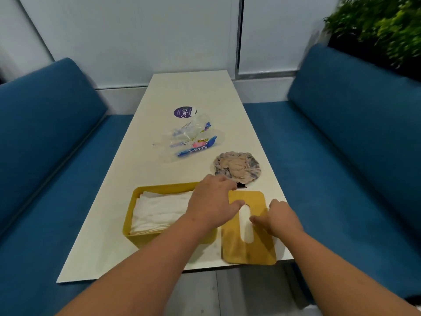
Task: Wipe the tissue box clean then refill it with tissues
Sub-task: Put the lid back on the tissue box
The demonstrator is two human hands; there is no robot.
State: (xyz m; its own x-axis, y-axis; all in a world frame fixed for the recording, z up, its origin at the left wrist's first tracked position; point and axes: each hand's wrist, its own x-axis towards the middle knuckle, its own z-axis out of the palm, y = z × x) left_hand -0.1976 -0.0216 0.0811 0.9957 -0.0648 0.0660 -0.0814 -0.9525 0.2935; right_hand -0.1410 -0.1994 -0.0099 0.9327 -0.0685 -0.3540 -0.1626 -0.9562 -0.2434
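A yellow tissue box (pixel 136 197) stands open near the table's front edge, with a stack of white tissues (pixel 159 208) inside. Its flat yellow lid (pixel 255 249), with an oval slot, lies on the table just right of the box. My left hand (pixel 211 201) reaches over the box's right end, fingers spread, the thumb touching the lid's left part. My right hand (pixel 279 218) rests on the lid's right side with fingers on its surface near the slot. Neither hand has lifted the lid.
A crumpled patterned cloth (pixel 238 167) lies behind the lid. An emptied plastic tissue wrapper (pixel 191 142) and a round purple sticker (pixel 184 112) sit further back on the white table (pixel 182 92). Blue benches (pixel 341 133) flank both sides.
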